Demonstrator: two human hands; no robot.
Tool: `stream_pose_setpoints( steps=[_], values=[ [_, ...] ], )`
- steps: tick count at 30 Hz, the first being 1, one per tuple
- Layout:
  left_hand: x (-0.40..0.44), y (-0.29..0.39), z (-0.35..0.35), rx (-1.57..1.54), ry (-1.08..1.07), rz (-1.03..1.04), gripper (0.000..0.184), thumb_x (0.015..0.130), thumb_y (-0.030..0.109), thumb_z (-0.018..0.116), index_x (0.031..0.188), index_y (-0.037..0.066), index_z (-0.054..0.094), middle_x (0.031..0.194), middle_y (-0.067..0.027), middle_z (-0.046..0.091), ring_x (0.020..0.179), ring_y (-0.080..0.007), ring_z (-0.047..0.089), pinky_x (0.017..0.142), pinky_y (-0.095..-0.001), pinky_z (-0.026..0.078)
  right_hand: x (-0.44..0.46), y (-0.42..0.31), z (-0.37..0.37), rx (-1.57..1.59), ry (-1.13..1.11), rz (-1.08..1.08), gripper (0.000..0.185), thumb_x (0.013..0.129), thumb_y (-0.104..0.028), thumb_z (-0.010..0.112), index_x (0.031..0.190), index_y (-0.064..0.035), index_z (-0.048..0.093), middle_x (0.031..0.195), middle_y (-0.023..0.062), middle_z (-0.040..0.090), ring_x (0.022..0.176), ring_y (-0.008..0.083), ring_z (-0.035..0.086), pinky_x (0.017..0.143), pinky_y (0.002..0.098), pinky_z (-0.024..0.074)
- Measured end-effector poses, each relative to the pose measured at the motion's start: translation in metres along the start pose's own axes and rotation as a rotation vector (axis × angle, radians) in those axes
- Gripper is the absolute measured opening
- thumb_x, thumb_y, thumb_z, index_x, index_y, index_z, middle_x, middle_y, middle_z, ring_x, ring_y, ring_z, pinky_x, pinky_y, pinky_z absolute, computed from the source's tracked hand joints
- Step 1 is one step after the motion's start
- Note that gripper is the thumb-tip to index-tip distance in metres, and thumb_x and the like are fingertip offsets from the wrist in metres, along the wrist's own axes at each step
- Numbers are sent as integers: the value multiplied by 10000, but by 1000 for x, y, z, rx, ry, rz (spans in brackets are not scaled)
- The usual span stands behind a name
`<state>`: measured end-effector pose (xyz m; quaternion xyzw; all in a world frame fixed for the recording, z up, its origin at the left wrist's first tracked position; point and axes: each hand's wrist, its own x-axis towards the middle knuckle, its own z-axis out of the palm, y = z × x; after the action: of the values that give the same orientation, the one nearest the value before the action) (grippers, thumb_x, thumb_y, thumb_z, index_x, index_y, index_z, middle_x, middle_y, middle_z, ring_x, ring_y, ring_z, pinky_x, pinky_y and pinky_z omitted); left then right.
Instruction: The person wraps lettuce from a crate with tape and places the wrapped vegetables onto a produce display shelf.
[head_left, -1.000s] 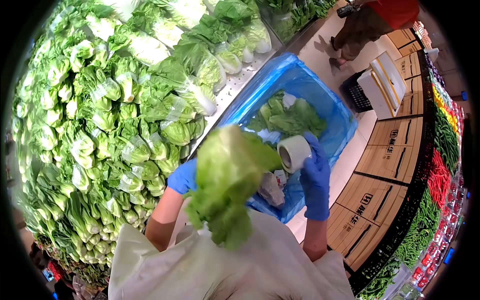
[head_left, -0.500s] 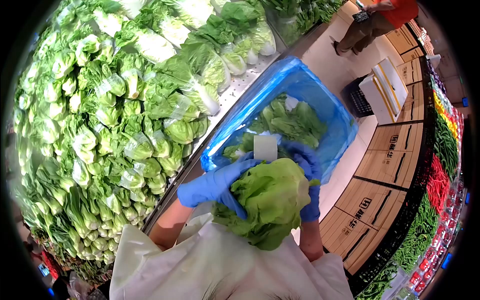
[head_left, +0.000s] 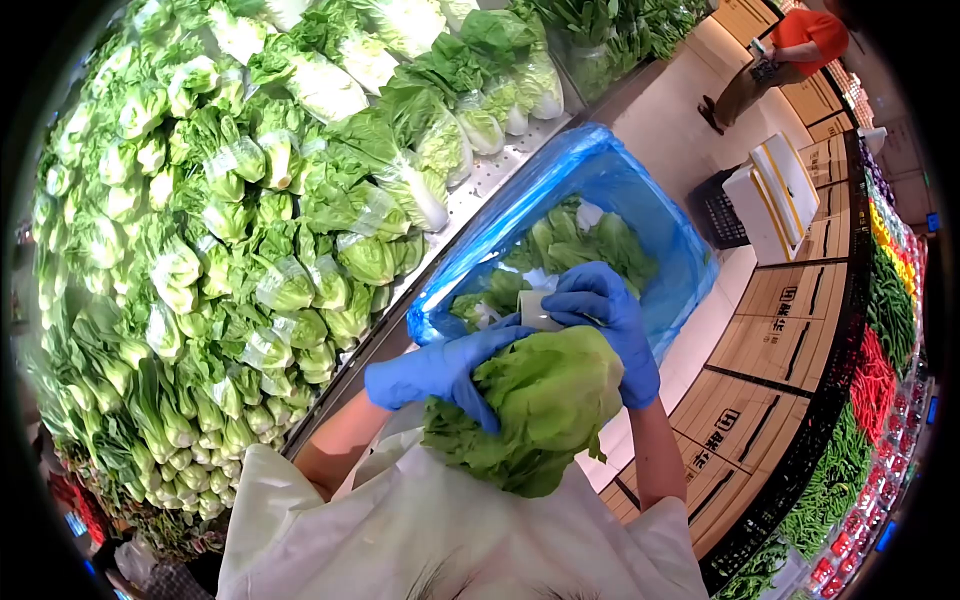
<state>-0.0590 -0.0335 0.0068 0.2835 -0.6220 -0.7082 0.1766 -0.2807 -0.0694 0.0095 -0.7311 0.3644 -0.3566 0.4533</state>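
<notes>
A leafy green lettuce is held close to my chest. My left hand, in a blue glove, grips it from the left, thumb over the near leaves and fingers along its far side. My right hand, gloved too, is closed around a white roll of tape just beyond the lettuce. Its palm side is close to the lettuce's right edge. Behind both hands stands a bin lined with blue plastic, with loose green leaves and pale scraps inside.
Piled greens and Chinese cabbages cover the display at left. Wooden-panelled counters with peppers curve along the right. A white box leans by a dark crate. A person in orange is at upper right.
The lettuce went from blurred and raised at left to turned sideways between my hands. The tape roll came down to it in my right hand. The person in orange moved farther off.
</notes>
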Motion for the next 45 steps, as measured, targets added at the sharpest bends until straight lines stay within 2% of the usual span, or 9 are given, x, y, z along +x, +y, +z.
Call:
stream_pose_setpoints(
  steps=[4,19,22,24,27,34,37,42,45],
  values=[
    [-2,-27,3,-192,3,-53,1092,442,251,884,1339,24,304,1300,-116,423,1210,-214,396,1022,-340,314,3,10,6,-154,-52,-71,174,737,-12,644,891,-34,566,871,48,506,776,182,523,680,274,440],
    [-15,-34,-2,8,24,-3,1100,432,301,883,1332,18,317,1320,-123,398,1225,-217,367,1029,-342,290,33,22,32,276,-59,282,128,849,-66,560,966,-14,568,908,24,553,812,96,509,767,222,412],
    [-21,-32,1,16,133,59,1064,469,247,872,1342,31,304,1329,-114,390,1228,-211,360,1034,-341,283,30,25,38,533,210,250,160,848,-123,564,948,0,587,899,58,589,846,125,556,764,258,456],
    [-25,-25,2,-120,188,14,1004,527,144,836,1357,46,281,1344,-102,368,1239,-201,340,1037,-338,277,9,45,32,553,219,389,208,828,-47,574,1032,-6,568,944,48,599,891,108,553,763,239,452],
    [-22,-31,4,-403,213,-27,971,562,42,786,1372,57,252,1355,-91,349,1245,-193,327,1037,-334,275,-15,51,27,807,-122,537,279,869,-96,520,1138,-25,510,1055,72,569,939,128,544,806,272,464],
    [-9,-23,11,-288,260,-58,928,604,-3,736,1382,49,233,1358,-89,334,1243,-186,323,1031,-312,283,-23,80,41,1127,-8,601,304,888,-153,485,1169,-36,484,1092,79,549,974,151,531,828,291,460],
    [-8,-23,16,-612,293,-51,838,669,118,738,1362,42,272,1305,-127,403,1198,-188,391,991,-305,331,-24,85,49,1206,13,609,316,896,-177,470,1181,-41,473,1107,83,540,989,160,526,838,299,458],
    [-5,-36,13,-944,321,-141,659,748,47,637,1327,39,322,1166,-90,526,1047,-146,521,893,-279,431,-30,86,58,1319,31,615,338,910,-217,445,1203,-49,454,1134,88,526,1013,176,516,854,313,454],
    [-4,-36,12,-975,302,-159,640,768,-4,563,1346,39,292,1226,-104,489,1066,-172,529,911,-315,444,-35,84,64,1371,50,623,352,918,-241,430,1216,-53,443,1150,92,517,1028,186,511,863,321,452]
  ],
)
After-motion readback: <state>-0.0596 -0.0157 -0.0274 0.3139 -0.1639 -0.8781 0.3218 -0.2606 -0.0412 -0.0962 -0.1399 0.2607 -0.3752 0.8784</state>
